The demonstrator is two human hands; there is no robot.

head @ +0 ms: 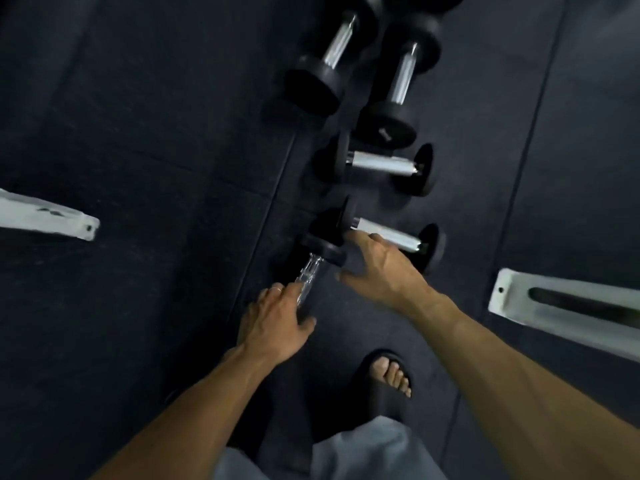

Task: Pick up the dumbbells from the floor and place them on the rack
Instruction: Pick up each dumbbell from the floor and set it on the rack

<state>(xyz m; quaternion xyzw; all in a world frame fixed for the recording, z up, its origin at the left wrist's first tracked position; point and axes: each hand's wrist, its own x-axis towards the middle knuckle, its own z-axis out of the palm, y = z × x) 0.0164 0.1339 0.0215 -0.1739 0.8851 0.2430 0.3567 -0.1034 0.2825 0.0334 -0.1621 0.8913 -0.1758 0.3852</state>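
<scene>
Several black dumbbells with chrome handles lie in a row on the dark rubber floor. The nearest dumbbell (309,271) points away from me; my left hand (273,323) wraps the near end of its handle, fingers on one side and thumb on the other, hiding its near head. Just beyond it, a second dumbbell (398,235) lies crosswise. My right hand (381,268) hovers over its handle with fingers spread, fingertips at the left end of the bar. A third dumbbell (381,163) lies crosswise farther off, and two larger dumbbells (403,76) lie beyond it.
A white metal rack foot (52,220) juts in from the left, another rack foot (561,306) from the right. My foot in a black sandal (388,374) stands just behind the hands, under a grey trouser leg (363,452). Floor mat seams run diagonally.
</scene>
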